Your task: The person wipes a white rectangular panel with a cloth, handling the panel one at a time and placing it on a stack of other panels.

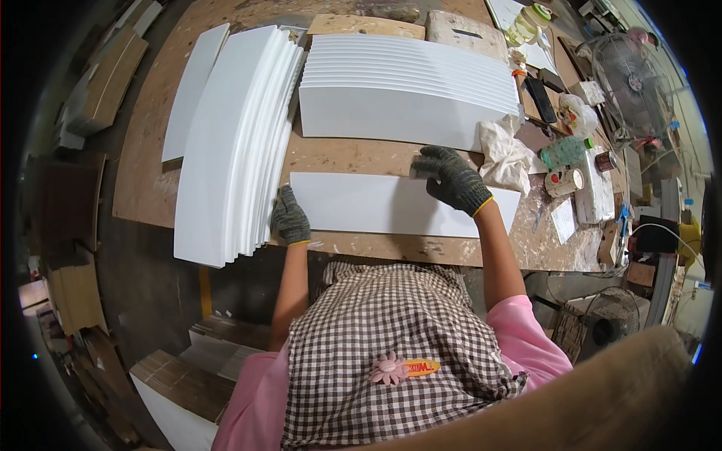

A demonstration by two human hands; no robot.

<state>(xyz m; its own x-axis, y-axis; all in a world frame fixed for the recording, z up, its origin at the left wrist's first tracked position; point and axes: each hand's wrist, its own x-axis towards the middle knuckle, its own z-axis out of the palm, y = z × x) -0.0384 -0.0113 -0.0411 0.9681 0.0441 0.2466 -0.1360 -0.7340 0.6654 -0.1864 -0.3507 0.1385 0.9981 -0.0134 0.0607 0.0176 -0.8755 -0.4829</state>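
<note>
In the head view, the white board lies flat on the worktable, just to the near side of the stepped stack. It is long, plain and smooth-faced. It looks stiff and fairly light, probably slick under gloves, with corners that could chip; the short ends seem the best hold. The gloved left hand is at its left end, grip unclear; the gloved right hand, partly blurred, has its fingers loosely apart over the board.

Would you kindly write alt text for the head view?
A person's gloved left hand is at the left end of a white panel on a stained workbench, the gloved right hand over the panel's right half. Overlapping white panels lie beyond and to the left.
</note>
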